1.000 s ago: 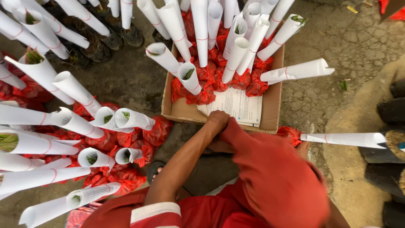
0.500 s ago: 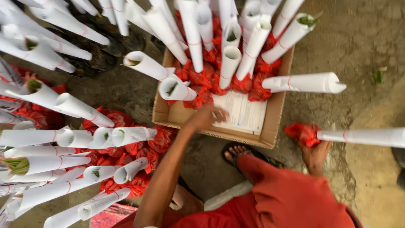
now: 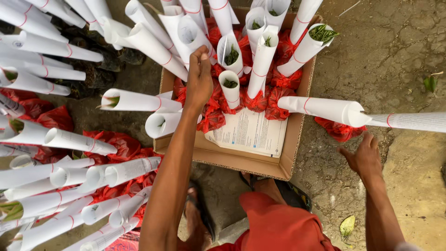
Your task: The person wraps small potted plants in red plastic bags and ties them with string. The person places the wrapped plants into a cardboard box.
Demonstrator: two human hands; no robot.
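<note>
Left hand (image 3: 200, 76), fingers closed on a paper-wrapped seedling (image 3: 194, 32) at the far left of the cardboard box (image 3: 241, 162); right hand (image 3: 364, 158) spread and empty; the cone looks light and crushable, best gripped low by its red bag (image 3: 211, 116).

The left hand (image 3: 200, 79) has reached forward to the paper tube (image 3: 193, 35).

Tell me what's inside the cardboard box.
The cardboard box holds upright paper tubes with green plants showing in some, their bases wrapped in red plastic bags, plus printed paper sheets lying flat. The box floor under them is hidden.
</note>
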